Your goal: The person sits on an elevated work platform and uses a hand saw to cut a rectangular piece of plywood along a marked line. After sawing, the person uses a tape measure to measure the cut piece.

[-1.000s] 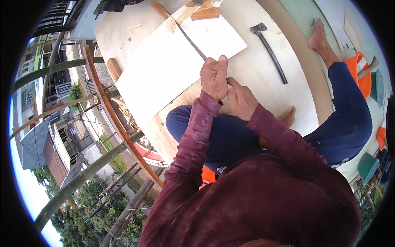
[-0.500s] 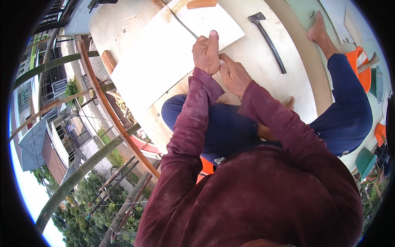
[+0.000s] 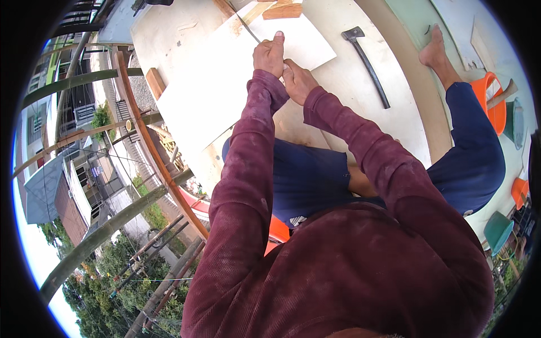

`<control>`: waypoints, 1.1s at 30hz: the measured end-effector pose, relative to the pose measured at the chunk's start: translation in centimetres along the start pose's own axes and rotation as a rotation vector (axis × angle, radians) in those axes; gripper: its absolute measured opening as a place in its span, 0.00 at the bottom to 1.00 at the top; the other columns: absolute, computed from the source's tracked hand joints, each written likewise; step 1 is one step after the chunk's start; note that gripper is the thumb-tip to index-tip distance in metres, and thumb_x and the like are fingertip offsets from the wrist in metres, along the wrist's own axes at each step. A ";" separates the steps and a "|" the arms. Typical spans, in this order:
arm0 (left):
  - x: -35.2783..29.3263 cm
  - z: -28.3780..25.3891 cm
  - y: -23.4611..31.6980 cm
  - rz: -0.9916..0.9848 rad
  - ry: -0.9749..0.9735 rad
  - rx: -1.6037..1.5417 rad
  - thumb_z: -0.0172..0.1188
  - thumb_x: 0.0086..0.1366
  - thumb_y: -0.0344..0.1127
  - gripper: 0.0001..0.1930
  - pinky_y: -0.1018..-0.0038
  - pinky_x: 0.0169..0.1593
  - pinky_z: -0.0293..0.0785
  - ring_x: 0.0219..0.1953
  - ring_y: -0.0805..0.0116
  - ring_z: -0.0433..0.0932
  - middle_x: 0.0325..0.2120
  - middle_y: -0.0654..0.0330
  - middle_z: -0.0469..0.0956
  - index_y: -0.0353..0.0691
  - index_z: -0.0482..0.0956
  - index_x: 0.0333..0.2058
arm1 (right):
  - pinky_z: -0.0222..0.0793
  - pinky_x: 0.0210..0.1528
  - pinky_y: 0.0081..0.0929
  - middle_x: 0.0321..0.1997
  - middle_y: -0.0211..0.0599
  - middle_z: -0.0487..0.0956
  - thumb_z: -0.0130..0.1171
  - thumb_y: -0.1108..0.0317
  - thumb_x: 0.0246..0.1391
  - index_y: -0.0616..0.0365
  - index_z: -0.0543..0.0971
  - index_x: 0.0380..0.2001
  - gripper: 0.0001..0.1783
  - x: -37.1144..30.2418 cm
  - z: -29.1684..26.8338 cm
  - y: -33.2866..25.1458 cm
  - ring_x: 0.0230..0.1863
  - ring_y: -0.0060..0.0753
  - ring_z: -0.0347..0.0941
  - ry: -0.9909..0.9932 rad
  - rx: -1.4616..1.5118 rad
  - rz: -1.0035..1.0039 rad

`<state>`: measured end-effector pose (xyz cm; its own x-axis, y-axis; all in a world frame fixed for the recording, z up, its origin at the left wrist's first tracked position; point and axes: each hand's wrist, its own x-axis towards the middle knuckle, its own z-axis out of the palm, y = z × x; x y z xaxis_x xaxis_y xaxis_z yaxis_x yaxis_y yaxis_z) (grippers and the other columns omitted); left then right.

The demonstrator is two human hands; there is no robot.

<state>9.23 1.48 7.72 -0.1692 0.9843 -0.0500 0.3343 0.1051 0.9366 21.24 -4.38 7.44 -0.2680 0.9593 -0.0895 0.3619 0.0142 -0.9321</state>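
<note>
My left hand (image 3: 269,55) is closed around the near end of a handsaw, its thumb up. The saw's thin dark blade (image 3: 247,28) appears edge-on and runs away from me toward the top edge, beside pale wood pieces; the handle is hidden in my fingers. Pressed against the left hand from the right, my right hand (image 3: 300,81) is closed too, and seems to grip the same handle. Beneath the blade lies a large white panel (image 3: 208,84). A brown wood block (image 3: 283,11) sits on it just right of the blade.
A dark hatchet (image 3: 366,65) lies on the pale work surface to the right. My bent legs (image 3: 473,135) frame that surface. Further right stands an orange bucket (image 3: 497,115) with a wooden handle in it. At left runs a curved wooden rail (image 3: 147,143), with houses and trees beyond.
Both hands have pushed forward and slightly left together, away from my body, with my arms straighter. Less of the saw blade shows ahead of them. The view has shifted a little.
</note>
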 end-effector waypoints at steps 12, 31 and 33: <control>-1.8 -0.2 0.7 -0.014 0.011 -0.116 0.55 0.69 0.51 0.33 0.62 0.30 0.63 0.21 0.63 0.64 0.13 0.52 0.67 0.29 0.69 0.13 | 0.69 0.43 0.50 0.33 0.64 0.78 0.35 0.53 0.71 0.64 0.71 0.49 0.24 -1.4 -0.9 -0.9 0.40 0.68 0.75 -0.066 0.022 -0.009; -5.9 -0.5 1.8 0.013 -0.063 -0.013 0.53 0.70 0.52 0.32 0.63 0.33 0.65 0.23 0.63 0.63 0.14 0.52 0.65 0.29 0.72 0.14 | 0.67 0.37 0.48 0.30 0.60 0.76 0.33 0.55 0.71 0.59 0.69 0.48 0.20 -5.8 -1.3 -1.8 0.33 0.64 0.75 -0.101 -0.004 0.061; -9.8 0.6 3.5 0.100 -0.023 -0.026 0.54 0.70 0.51 0.32 0.63 0.33 0.64 0.23 0.64 0.62 0.13 0.53 0.64 0.30 0.72 0.14 | 0.67 0.37 0.50 0.30 0.61 0.77 0.33 0.54 0.71 0.58 0.68 0.49 0.20 -9.4 -2.6 -2.2 0.34 0.65 0.75 -0.142 0.013 0.078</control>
<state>12.57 -7.67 11.26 -0.1145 0.9927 0.0369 0.3244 0.0022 0.9459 25.33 -12.70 11.25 -0.3630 0.9079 -0.2098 0.3753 -0.0636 -0.9247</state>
